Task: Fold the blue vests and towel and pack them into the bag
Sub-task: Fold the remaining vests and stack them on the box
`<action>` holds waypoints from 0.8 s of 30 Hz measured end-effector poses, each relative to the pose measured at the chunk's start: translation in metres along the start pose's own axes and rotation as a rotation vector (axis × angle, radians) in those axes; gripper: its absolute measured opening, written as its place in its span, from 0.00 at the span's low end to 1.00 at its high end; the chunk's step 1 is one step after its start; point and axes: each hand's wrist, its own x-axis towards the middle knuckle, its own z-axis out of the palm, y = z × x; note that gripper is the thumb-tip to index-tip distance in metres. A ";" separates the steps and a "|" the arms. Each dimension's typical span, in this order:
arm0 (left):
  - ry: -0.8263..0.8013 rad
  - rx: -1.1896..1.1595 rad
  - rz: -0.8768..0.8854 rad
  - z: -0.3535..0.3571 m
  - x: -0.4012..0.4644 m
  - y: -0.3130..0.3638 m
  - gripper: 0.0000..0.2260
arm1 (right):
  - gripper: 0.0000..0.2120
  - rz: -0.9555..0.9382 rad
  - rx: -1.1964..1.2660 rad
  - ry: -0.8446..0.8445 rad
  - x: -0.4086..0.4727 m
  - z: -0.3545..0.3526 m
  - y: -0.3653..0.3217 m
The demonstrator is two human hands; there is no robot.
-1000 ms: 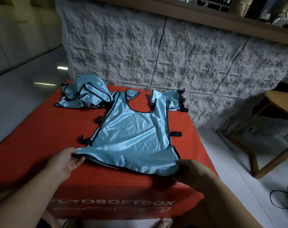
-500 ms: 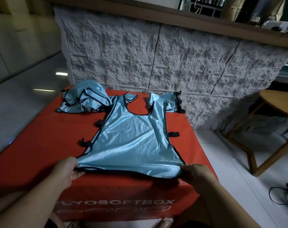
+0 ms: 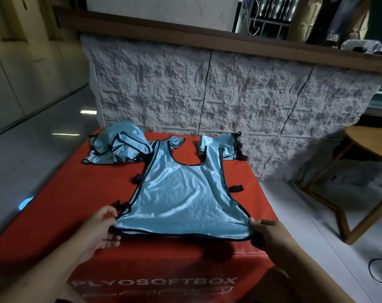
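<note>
Now pinching vest point(image 3: 181, 197) hem corners, left hand point(image 3: 100, 228) and right hand point(image 3: 271, 237). Slippery satin; uneven lift likely to skew fold or slide off bench point(image 3: 76, 193).

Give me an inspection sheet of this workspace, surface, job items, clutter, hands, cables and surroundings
Surface: red soft box, top mostly bare.
Job's things: spread blue vest lying flat; crumpled vest heap at far left; folded vest stack at far right; towel and bag not seen.
Clutter: nothing seen.
Hands: left hand and right hand each pinch a corner of the spread vest's near hem.
Cables: black cable on the floor, right.
Surroundings: textured white wall; wooden table at right.
</note>
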 end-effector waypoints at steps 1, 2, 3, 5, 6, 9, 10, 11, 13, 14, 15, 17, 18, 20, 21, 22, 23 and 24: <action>-0.004 -0.003 0.018 -0.001 -0.002 0.002 0.08 | 0.10 0.003 0.036 -0.046 -0.002 -0.001 -0.005; -0.002 0.000 0.036 -0.002 -0.004 0.005 0.08 | 0.08 0.013 0.081 -0.098 -0.005 -0.002 -0.010; 0.002 0.004 0.054 -0.003 -0.006 0.009 0.08 | 0.05 0.024 0.129 -0.148 -0.006 -0.004 -0.014; 0.018 -0.002 0.093 -0.005 -0.008 0.016 0.08 | 0.19 -0.003 0.097 -0.242 -0.008 -0.010 -0.020; 0.026 -0.015 0.112 -0.006 -0.009 0.019 0.09 | 0.24 -0.054 -0.046 -0.273 -0.008 -0.012 -0.022; 0.068 -0.099 0.153 -0.005 -0.014 0.029 0.11 | 0.24 -0.305 -0.603 -0.178 -0.012 -0.010 -0.024; 0.083 -0.115 0.165 -0.004 -0.016 0.032 0.13 | 0.22 -0.387 -0.750 -0.106 -0.012 -0.008 -0.024; 0.097 -0.121 0.178 -0.002 -0.017 0.034 0.15 | 0.19 -0.449 -0.852 -0.017 -0.012 -0.006 -0.025; 0.123 -0.134 0.202 0.001 -0.020 0.038 0.13 | 0.12 -0.482 -0.922 0.123 -0.014 -0.001 -0.028; 0.129 -0.144 0.204 0.002 -0.021 0.040 0.10 | 0.10 -0.477 -0.918 0.151 -0.014 0.001 -0.029; 0.129 -0.150 0.199 0.004 -0.022 0.040 0.08 | 0.10 -0.472 -0.907 0.162 -0.013 0.001 -0.028; 0.112 -0.163 0.175 0.006 -0.023 0.041 0.07 | 0.09 -0.491 -0.882 0.151 -0.009 -0.001 -0.029; 0.091 -0.176 0.161 0.006 -0.024 0.043 0.06 | 0.09 -0.502 -0.866 0.134 -0.007 -0.002 -0.029; 0.009 -0.182 0.152 0.004 -0.028 0.046 0.07 | 0.09 -0.490 -0.827 0.087 -0.005 -0.005 -0.033; -0.046 -0.161 0.154 0.001 -0.030 0.047 0.09 | 0.11 -0.482 -0.798 0.069 -0.004 -0.007 -0.035; -0.098 -0.103 0.158 -0.001 -0.033 0.047 0.11 | 0.13 -0.477 -0.762 0.064 -0.005 -0.008 -0.037; -0.129 -0.012 0.166 -0.004 -0.034 0.046 0.13 | 0.16 -0.464 -0.716 0.072 -0.005 -0.008 -0.040; -0.132 0.094 0.190 -0.007 -0.034 0.044 0.14 | 0.19 -0.442 -0.666 0.084 -0.006 -0.007 -0.042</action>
